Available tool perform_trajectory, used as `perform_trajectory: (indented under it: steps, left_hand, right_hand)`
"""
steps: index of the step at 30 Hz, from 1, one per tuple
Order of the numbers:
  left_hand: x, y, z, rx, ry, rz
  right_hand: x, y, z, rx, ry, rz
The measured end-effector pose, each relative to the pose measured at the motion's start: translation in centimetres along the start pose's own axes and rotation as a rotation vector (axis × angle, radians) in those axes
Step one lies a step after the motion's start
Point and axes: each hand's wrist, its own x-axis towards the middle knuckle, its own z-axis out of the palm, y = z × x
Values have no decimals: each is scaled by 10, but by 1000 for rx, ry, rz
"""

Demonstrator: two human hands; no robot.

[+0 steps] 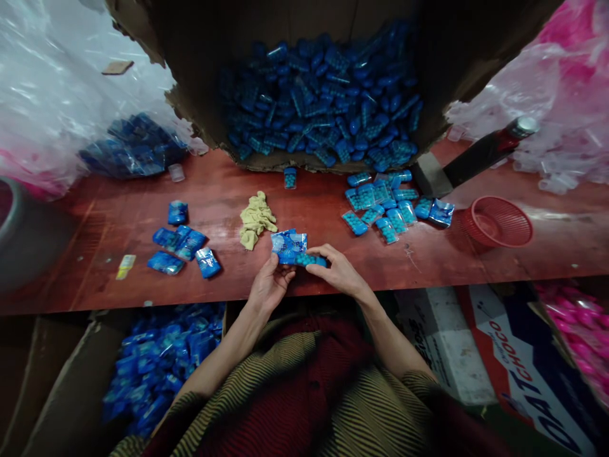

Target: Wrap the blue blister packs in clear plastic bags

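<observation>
The left hand (270, 284) gripped a blue pouch (289, 244) by its lower edge as the right hand (339, 271) pinched a bead-filled tube (310, 260) at the pouch's lower right corner, above the bench (318, 209). Across it, from left, sat wrapped packs (191, 244), a yellow cloth (257, 217), a lone tube (290, 179), clustered tubes (380, 194) and a red basket (517, 226).

The shirt (290, 387) is maroon and yellow-striped.
</observation>
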Motion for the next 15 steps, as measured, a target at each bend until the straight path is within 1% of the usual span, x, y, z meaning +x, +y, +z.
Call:
perform_trajectory:
  steps: [3, 6, 9, 12, 14, 15]
  left_hand:
    - [0, -1, -1, 14, -24, 36]
    - [-2, -2, -2, 55, -47, 75]
    - [-3, -4, -3, 71, -64, 80]
    - [-2, -6, -2, 67, -52, 79]
    - [-2, -7, -2, 63, -29, 82]
    - [-1, -7, -2, 58, -15, 77]
  right_hand:
    - [-2, -2, 3, -5, 18, -5]
    - [-6, -3, 11, -65, 62, -52]
    - [-11, -1, 26, -218, 133, -108]
    - [-14, 3, 45, -379, 189, -120]
    - [-16, 4, 55, -420, 216, -132]
    - [-16, 3, 59, -406, 220, -146]
